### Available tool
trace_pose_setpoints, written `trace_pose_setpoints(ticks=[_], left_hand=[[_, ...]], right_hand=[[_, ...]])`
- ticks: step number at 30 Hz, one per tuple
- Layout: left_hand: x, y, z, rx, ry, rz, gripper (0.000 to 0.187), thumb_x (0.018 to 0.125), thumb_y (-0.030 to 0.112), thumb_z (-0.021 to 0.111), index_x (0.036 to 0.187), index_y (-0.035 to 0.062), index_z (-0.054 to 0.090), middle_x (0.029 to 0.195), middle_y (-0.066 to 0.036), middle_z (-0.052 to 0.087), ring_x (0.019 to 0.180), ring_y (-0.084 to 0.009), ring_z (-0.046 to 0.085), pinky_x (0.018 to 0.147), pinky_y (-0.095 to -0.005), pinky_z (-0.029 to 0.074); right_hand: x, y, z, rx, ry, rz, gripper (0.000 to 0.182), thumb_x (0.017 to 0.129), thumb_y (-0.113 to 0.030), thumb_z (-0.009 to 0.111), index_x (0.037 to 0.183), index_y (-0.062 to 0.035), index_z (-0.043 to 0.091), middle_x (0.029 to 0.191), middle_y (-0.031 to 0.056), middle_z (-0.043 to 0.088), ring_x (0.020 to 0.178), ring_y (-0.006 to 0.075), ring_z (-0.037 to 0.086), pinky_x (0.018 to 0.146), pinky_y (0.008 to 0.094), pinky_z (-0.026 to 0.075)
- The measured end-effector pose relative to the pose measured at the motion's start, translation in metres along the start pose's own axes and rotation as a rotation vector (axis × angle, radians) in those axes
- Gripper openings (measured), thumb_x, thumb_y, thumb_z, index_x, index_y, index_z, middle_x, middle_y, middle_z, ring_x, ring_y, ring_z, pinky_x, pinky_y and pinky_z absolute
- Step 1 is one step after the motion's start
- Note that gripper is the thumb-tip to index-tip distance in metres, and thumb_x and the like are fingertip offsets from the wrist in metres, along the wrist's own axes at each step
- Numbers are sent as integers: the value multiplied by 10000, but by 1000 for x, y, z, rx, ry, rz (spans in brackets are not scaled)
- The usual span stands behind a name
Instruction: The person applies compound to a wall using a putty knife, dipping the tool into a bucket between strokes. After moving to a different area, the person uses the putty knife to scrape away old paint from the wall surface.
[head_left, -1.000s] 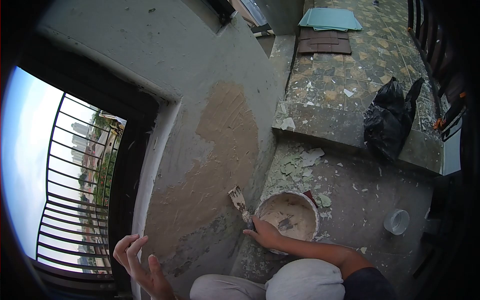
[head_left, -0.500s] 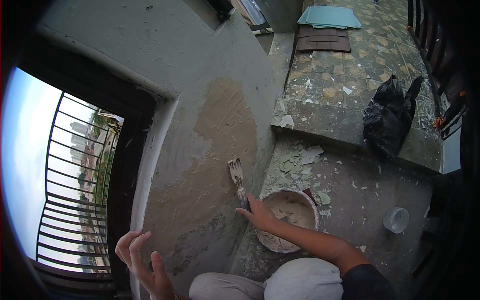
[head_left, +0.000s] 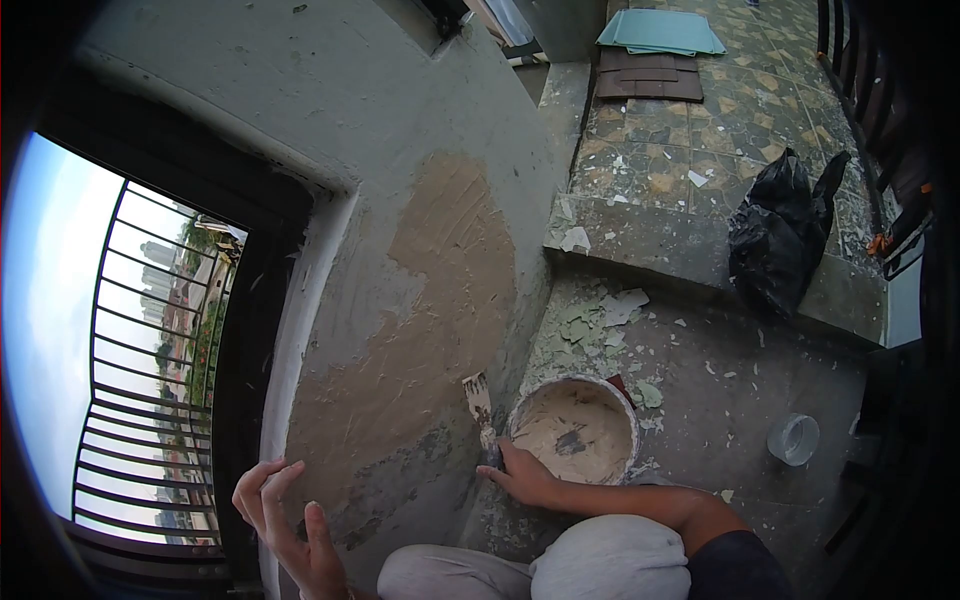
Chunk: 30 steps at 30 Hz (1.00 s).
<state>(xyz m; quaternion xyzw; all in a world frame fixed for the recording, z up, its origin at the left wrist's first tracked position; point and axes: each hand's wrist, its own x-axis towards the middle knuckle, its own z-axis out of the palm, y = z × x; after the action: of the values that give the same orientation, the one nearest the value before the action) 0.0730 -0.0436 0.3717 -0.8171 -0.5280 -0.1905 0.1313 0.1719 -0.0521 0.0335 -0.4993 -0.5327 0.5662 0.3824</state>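
My right hand (head_left: 525,472) is closed around the handle of a putty knife (head_left: 479,402), whose smeared blade points up along the wall's lower right part. Whether the blade touches the wall I cannot tell. Brown wet filler (head_left: 455,260) covers a large patch of the grey wall (head_left: 370,130). Just right of the knife stands a round bucket (head_left: 634,440) of beige paste. My left hand (head_left: 290,530) is raised before the lower left of the patch, fingers apart and bent, holding nothing.
A black plastic bag (head_left: 780,240) sits on the step edge (head_left: 650,240). Paint flakes (head_left: 622,306) litter the floor beside the bucket. A clear cup (head_left: 793,440) stands at right. Light blue sheets (head_left: 660,32) lie on the tiles at the top. A barred window (head_left: 150,370) is at left.
My right hand and the putty knife have moved down the wall, and my forearm no longer covers the bucket's lower part. My left hand is almost unchanged.
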Motion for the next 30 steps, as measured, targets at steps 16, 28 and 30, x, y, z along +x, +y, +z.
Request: trace_pose_setpoints(ticks=[16, 28, 30], left_hand=[[5, 7, -1, 51, -51, 22, 345, 903, 285, 559, 1131, 39, 638, 1138, -146, 577, 1117, -299, 484, 996, -421, 304], [10, 10, 4, 43, -77, 20, 341, 914, 313, 555, 1119, 55, 643, 1148, -133, 588, 1123, -294, 493, 990, -416, 318], [10, 9, 5, 25, -75, 15, 347, 918, 325, 553, 1118, 56, 643, 1146, -131, 590, 1120, -291, 496, 990, -415, 317]], right_hand=[[48, -35, -22, 51, 128, -48, 580, 933, -447, 531, 1123, 82, 388, 909, 333, 589, 920, 486, 581, 781, 495, 454], [-4, -6, 12, 55, -93, -13, 623, 938, -511, 482, 1125, 76, 390, 872, 315, 592, 884, 471, 591, 792, 499, 456], [-11, -1, 13, 56, -99, 1, 623, 939, -512, 478, 1124, 76, 388, 875, 321, 587, 886, 471, 590, 795, 501, 453]])
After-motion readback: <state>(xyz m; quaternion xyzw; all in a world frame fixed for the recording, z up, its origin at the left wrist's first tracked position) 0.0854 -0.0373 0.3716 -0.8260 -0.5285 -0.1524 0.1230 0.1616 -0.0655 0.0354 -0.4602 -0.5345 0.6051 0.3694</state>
